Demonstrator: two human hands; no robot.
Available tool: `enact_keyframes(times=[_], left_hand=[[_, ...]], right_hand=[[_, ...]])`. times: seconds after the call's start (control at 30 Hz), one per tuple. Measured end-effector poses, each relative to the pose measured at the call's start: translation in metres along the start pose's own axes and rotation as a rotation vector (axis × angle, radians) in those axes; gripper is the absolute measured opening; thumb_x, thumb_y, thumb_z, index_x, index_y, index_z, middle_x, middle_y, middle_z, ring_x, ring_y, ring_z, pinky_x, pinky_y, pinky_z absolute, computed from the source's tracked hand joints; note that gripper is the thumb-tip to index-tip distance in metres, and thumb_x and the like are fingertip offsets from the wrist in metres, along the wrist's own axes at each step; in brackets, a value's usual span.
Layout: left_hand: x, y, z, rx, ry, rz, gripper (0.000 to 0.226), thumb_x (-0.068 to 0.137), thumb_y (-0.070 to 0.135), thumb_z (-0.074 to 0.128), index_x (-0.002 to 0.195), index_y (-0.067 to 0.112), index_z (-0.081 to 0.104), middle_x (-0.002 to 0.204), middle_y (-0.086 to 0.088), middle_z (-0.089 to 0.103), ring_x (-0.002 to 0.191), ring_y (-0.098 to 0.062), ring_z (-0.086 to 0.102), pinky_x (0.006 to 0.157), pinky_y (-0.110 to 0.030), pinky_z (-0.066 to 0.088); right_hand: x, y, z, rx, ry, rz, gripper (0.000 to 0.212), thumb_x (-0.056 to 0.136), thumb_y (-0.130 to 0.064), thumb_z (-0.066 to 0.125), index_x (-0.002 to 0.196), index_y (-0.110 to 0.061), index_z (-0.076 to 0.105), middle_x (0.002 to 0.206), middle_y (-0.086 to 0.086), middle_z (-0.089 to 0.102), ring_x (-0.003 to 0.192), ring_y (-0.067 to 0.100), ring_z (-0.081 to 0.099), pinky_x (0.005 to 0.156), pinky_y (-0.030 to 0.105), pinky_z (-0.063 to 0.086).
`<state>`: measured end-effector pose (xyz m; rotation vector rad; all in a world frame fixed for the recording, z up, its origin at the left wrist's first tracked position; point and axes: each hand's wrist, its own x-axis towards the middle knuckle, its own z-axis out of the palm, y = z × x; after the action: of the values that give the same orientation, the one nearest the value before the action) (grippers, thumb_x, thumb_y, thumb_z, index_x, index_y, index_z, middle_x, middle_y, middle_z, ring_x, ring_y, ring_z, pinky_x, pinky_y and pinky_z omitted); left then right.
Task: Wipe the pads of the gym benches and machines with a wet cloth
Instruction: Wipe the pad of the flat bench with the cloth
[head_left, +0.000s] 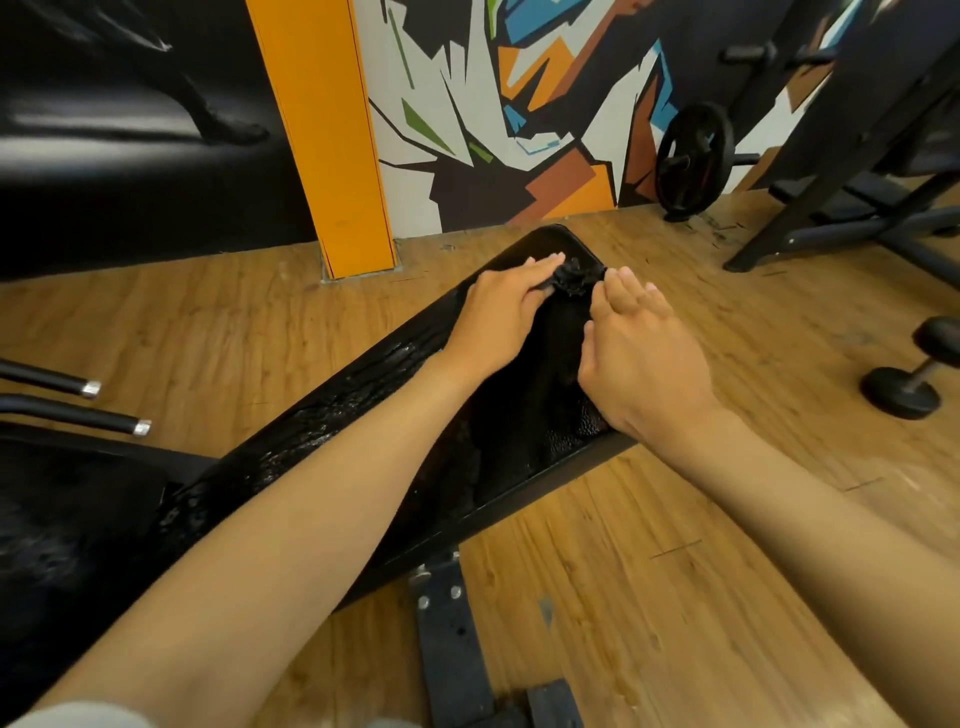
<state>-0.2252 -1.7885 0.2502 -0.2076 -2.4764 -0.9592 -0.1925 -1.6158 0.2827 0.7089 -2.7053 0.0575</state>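
A long black bench pad (332, 410) runs from lower left up to the centre, and its surface shines wet along the left side. A dark, crumpled cloth (574, 278) lies near the pad's far end. My left hand (501, 317) presses on the cloth's left part with fingers stretched over it. My right hand (641, 353) lies flat on the pad just right of the cloth, fingers straight, fingertips at the cloth's edge. How much cloth is under the palms is hidden.
The bench's metal frame (449, 639) stands on the wooden floor below the pad. An orange pillar (332, 135) and painted wall stand behind. A weight plate (693, 156) and black rack (852, 171) are far right, a dumbbell (914, 374) right, two bar handles (78, 402) left.
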Motion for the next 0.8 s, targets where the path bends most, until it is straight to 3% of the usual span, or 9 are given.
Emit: enact_keyframes(times=[0.07,0.13,0.27,0.33,0.43,0.63,0.73,0.8], left_hand=[[0.015,0.006,0.001,-0.009,0.011,-0.056,0.045,0.105,0.009,0.053,0.149,0.018,0.053,0.147,-0.006,0.057,0.147,-0.021,0.039,0.12,-0.043,0.036],[0.009,0.014,0.006,-0.026,0.019,-0.089,0.045,0.106,0.009,0.053,0.15,0.019,0.053,0.15,-0.002,0.054,0.149,-0.019,0.037,0.121,-0.045,0.032],[-0.055,0.039,0.012,-0.083,0.003,0.026,0.047,0.103,0.005,0.057,0.148,0.019,0.055,0.15,0.002,0.054,0.147,-0.012,0.037,0.118,-0.023,0.029],[-0.093,0.054,0.016,-0.121,0.028,0.038,0.048,0.102,0.003,0.057,0.147,0.019,0.055,0.151,0.005,0.053,0.147,-0.01,0.037,0.119,-0.025,0.032],[-0.135,0.074,0.024,-0.125,0.028,0.037,0.051,0.103,0.0,0.055,0.15,0.02,0.051,0.153,0.008,0.05,0.15,-0.006,0.032,0.12,-0.028,0.035],[-0.13,0.095,0.033,-0.118,0.089,-0.026,0.052,0.102,0.0,0.056,0.151,0.014,0.049,0.153,0.0,0.052,0.151,-0.016,0.032,0.118,-0.033,0.04],[-0.155,0.086,0.027,-0.032,0.091,-0.011,0.057,0.101,0.0,0.058,0.154,0.018,0.045,0.156,0.003,0.048,0.152,-0.012,0.03,0.118,-0.032,0.039],[-0.186,0.068,0.02,-0.021,0.151,-0.096,0.059,0.1,-0.001,0.059,0.154,0.021,0.045,0.157,0.005,0.047,0.151,-0.009,0.031,0.117,-0.037,0.042]], right_hand=[[0.003,0.012,-0.007,0.103,-0.084,-0.026,0.047,0.105,-0.018,0.038,0.147,0.004,0.043,0.158,0.019,0.037,0.151,0.031,0.028,0.123,0.038,0.022],[0.006,0.031,-0.017,0.197,-0.197,-0.067,0.049,0.108,-0.016,0.036,0.155,-0.001,0.034,0.166,0.013,0.025,0.156,0.025,0.016,0.124,0.034,0.014],[0.004,0.058,-0.038,0.261,-0.334,-0.153,0.052,0.109,-0.013,0.037,0.16,-0.011,0.028,0.169,0.004,0.016,0.157,0.015,0.01,0.121,0.023,0.006],[0.001,0.063,-0.047,0.268,-0.379,-0.166,0.053,0.109,-0.013,0.037,0.161,-0.014,0.026,0.169,-0.001,0.015,0.156,0.011,0.008,0.119,0.02,0.004],[0.0,0.061,-0.053,0.253,-0.414,-0.215,0.054,0.11,-0.017,0.037,0.161,-0.017,0.023,0.17,-0.003,0.012,0.156,0.009,0.004,0.121,0.023,0.002],[0.007,0.059,-0.056,0.227,-0.407,-0.225,0.049,0.11,-0.023,0.037,0.159,-0.015,0.032,0.168,-0.003,0.02,0.155,0.008,0.008,0.118,0.023,0.003],[0.001,0.047,-0.052,0.164,-0.381,-0.273,0.05,0.11,-0.025,0.037,0.158,-0.01,0.033,0.167,0.003,0.023,0.156,0.013,0.007,0.124,0.031,0.005],[-0.009,0.034,-0.041,0.081,-0.33,-0.301,0.052,0.11,-0.028,0.037,0.157,-0.006,0.033,0.167,0.008,0.025,0.157,0.021,0.008,0.126,0.039,0.009]])
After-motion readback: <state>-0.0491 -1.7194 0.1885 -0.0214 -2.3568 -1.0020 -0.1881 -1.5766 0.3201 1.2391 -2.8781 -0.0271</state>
